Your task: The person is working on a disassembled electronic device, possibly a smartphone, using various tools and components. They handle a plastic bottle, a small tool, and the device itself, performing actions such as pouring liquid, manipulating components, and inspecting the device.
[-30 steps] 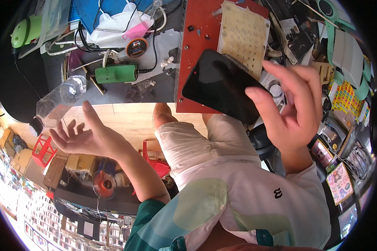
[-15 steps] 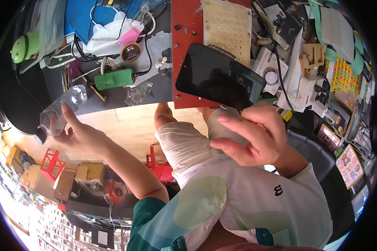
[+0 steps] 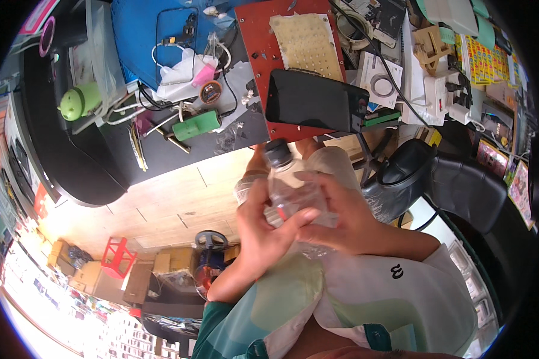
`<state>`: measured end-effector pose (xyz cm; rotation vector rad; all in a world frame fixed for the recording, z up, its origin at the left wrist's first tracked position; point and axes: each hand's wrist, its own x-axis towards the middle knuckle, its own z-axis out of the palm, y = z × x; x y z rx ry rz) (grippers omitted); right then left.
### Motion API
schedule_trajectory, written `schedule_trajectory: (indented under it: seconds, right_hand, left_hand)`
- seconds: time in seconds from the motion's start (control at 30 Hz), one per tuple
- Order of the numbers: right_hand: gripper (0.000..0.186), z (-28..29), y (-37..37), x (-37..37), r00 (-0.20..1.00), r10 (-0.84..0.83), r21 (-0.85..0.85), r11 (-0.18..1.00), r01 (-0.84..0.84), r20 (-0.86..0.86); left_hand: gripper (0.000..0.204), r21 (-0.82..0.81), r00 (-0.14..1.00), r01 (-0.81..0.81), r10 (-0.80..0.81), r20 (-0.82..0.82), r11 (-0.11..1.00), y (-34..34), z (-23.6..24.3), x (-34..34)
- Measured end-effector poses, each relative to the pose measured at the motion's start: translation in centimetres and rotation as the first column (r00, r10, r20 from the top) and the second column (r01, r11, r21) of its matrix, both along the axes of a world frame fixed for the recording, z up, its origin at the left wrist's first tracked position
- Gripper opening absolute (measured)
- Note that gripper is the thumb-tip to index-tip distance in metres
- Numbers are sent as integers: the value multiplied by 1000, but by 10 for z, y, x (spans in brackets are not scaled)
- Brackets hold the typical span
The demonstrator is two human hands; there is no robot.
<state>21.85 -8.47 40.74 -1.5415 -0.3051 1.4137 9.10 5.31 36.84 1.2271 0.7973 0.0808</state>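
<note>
A clear plastic bottle [image 3: 296, 189] with a black cap [image 3: 278, 153] is held between my two hands in front of my shirt, its cap end toward the desk. My left hand [image 3: 268, 224] wraps round its left side. On the other side my right hand [image 3: 332, 215] grips the bottle, both thumbs lying across it. Part of the bottle is hidden behind my fingers. Beyond it, a black phone [image 3: 314, 100] lies screen up on a red board [image 3: 254, 45] at the desk's front edge.
On the desk are a green cylindrical tool [image 3: 196, 125], a round tin [image 3: 211, 93], cables and a pale perforated sheet [image 3: 308, 48]. A black chair [image 3: 467, 185] stands at right. Boxes and a red stool [image 3: 118, 257] are on the floor at left.
The bottle has come from the desk's left side to in front of my body. My right hand, empty before, has closed on it. The view has shifted left.
</note>
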Motion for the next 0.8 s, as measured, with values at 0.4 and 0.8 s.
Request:
schedule_trajectory:
  seconds: [0.4, 0.8]
  right_hand:
    - [50, 12, 20, 7, 901, -388, -209, 914, 348, -192]
    - [48, 18, 31, 14, 828, -488, -217, 871, 440, -278]
  left_hand:
    - [32, -339, 977, 171, -205, -65, 925, 31, -6, 55]
    - [27, -334, 940, 287, -331, -84, 898, 45, -8, 73]
